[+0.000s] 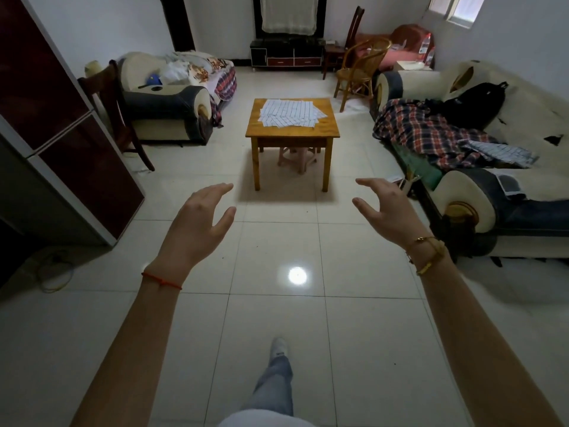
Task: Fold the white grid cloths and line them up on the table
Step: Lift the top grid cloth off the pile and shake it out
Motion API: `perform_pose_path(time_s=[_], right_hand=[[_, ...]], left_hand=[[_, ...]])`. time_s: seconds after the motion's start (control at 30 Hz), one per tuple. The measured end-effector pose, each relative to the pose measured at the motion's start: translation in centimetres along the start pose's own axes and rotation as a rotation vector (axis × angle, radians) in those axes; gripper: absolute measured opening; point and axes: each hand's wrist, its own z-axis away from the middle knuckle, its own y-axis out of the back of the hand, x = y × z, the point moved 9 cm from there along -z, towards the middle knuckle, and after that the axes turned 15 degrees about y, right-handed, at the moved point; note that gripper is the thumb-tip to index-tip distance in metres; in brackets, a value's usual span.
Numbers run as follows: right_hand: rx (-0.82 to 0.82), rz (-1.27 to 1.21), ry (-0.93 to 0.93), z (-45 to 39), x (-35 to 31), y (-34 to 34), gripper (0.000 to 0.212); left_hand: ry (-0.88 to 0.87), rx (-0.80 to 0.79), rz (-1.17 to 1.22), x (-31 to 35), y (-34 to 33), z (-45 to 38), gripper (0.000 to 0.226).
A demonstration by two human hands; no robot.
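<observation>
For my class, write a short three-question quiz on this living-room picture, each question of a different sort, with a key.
1. True or false: the left hand holds a cloth.
2. Where does the pile of white grid cloths lie?
A. on the wooden table
B. on the rattan chair
C. on the floor
3. Fill in: under the table stands a pink ____.

Key:
1. False. Both the left hand and the right hand are empty, fingers relaxed, held out over the tiled floor, well short of the table.
2. A
3. stool
</observation>
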Motion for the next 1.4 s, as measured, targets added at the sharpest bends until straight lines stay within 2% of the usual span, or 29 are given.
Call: perform_pose_path(time_s=[0.23,0.57,1.03,1.4], right_hand=[[-0.033,0.000,-0.032,-5.6,5.1,-4.1,0.043],[-0.056,-0.017,-0.094,-18.4,13.1,-7.6,0.042],[-0.115,-0.060,-0.161,-30.4,23.2,-13.7,0.043],[-0.151,-0.103,-0.132,-47.7,36.1,-17.1,0.042]], left_hand=[[0.029,-0.048,0.001,-1.6,-4.6,-7.6,0.047],[0.069,-0.096,0.025,-2.6,-9.3,-22.6,0.046],[0.121,-0.166,-0.004,-3.5,-16.5,-39.2,0.047],[0.178,-0.149,0.004,-1.5,-23.2,-58.4,0.046]])
